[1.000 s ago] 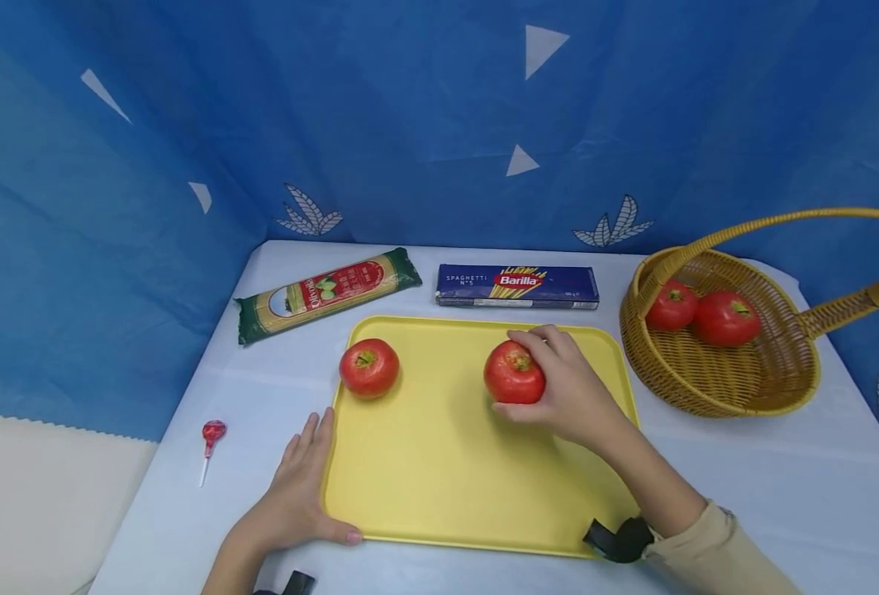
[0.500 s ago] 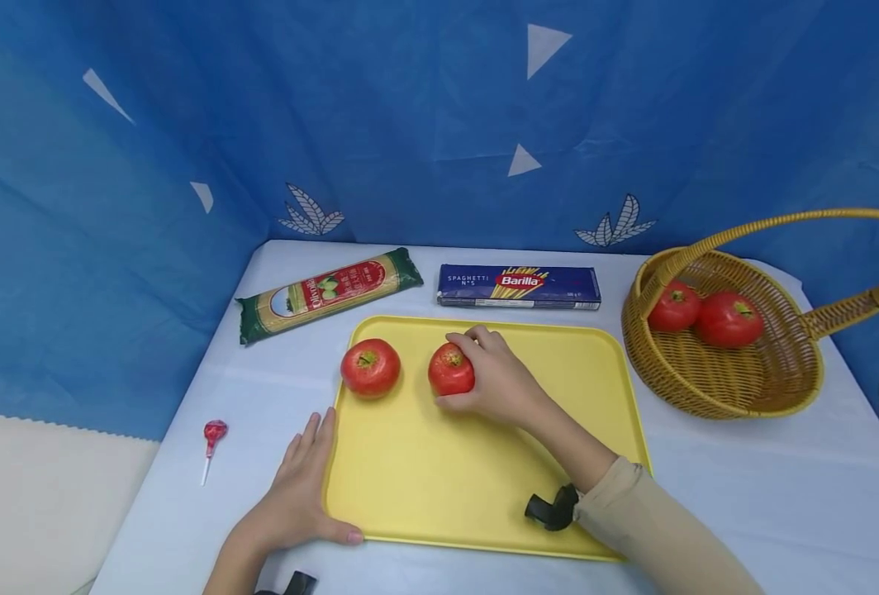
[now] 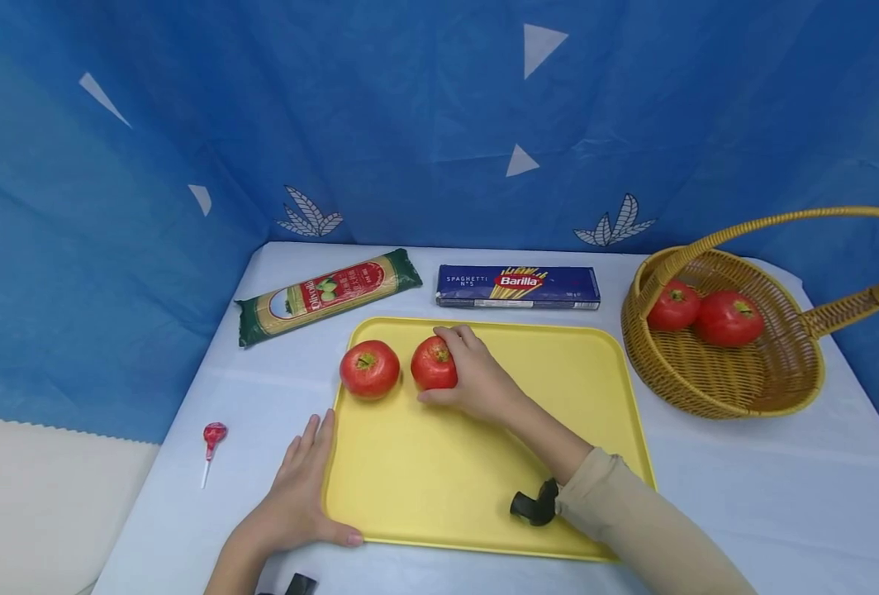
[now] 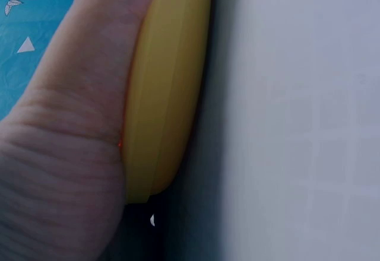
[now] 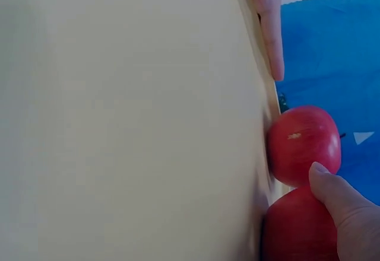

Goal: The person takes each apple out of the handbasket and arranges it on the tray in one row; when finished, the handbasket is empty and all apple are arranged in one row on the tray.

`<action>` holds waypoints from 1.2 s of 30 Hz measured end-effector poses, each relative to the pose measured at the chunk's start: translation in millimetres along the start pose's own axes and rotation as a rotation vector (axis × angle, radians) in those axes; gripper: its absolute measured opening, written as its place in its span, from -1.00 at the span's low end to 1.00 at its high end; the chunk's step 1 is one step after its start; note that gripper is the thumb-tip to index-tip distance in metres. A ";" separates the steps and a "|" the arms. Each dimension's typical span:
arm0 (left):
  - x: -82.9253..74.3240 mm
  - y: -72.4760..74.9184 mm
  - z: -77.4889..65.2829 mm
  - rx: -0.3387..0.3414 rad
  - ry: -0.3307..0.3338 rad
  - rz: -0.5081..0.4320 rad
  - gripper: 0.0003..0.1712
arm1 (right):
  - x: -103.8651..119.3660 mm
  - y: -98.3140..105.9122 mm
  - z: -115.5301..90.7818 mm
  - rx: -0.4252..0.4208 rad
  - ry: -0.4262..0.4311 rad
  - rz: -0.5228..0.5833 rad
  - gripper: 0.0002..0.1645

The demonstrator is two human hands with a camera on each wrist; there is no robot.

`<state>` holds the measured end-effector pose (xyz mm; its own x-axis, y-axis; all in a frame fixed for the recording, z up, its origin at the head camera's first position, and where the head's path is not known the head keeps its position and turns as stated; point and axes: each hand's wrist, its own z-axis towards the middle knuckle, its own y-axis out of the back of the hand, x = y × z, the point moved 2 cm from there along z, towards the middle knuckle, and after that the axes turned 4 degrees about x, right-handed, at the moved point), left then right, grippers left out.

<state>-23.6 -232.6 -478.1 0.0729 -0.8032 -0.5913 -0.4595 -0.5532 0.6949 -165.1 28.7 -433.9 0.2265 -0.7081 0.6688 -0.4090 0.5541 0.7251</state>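
Head view: from my end I see a person's right hand point(image 3: 477, 376) and left hand point(image 3: 301, 492) at a yellow tray point(image 3: 417, 471) lying on a white tabletop point(image 3: 744, 479).
Held apple point(image 3: 432, 364): red, over the far left part of the tray, just right of the other tray apple point(image 3: 369, 369). This view shows a thin gap between them; from the right wrist they overlap, and I can't tell whether the held one rests on the tray.
Right hand's grip: holding that apple from its right, fingers at the far side, thumb at the near side, stem end partly uncovered.
Apple's feel: I'd judge it stiff, smooth, rather light, a little slippery and ready to roll; if real, a knock could bruise it.
Where to hold: I'd choose its widest girth, thumb opposing fingers, leaving the left face free so no fingertip gets pinched between apples.
Left hand's grip: spread wide, straight fingers along the tray's left edge, thumb by its near left corner.
Wicker basket point(image 3: 651, 380): right of the tray, with a left basket apple point(image 3: 673, 306) and a right basket apple point(image 3: 728, 319) inside.
Beyond the tray: pasta packet point(image 3: 328, 296) left, blue spaghetti box point(image 3: 517, 286) right.
Lollipop point(image 3: 214, 431): on the tabletop, left of the tray.
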 end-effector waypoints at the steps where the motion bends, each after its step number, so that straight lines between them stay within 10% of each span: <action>1: 0.0 0.0 0.0 -0.001 -0.003 -0.003 0.85 | -0.6 -0.7 -0.1 0.003 -0.004 0.005 0.23; 14: -0.8 -0.6 -1.5 0.011 0.015 -0.032 0.86 | -4.9 37.8 -47.4 -0.107 0.079 -0.060 -0.01; 22: -1.4 -0.2 -0.6 0.029 0.043 -0.023 0.85 | -42.7 92.1 -106.1 -0.435 0.142 -0.045 -0.21; 29: -1.1 -0.2 -0.7 0.027 0.035 -0.027 0.84 | -97.0 141.7 -142.2 -0.706 0.016 -0.110 -0.26; 36: -1.1 0.7 0.6 0.026 0.031 -0.029 0.85 | -150.8 177.8 -144.2 -0.711 -0.157 -0.143 -0.16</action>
<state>-24.5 -231.9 -477.2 0.1139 -0.7934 -0.5979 -0.4794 -0.5710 0.6664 -144.5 297.2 -382.2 0.0839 -0.8194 0.5670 0.2985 0.5635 0.7703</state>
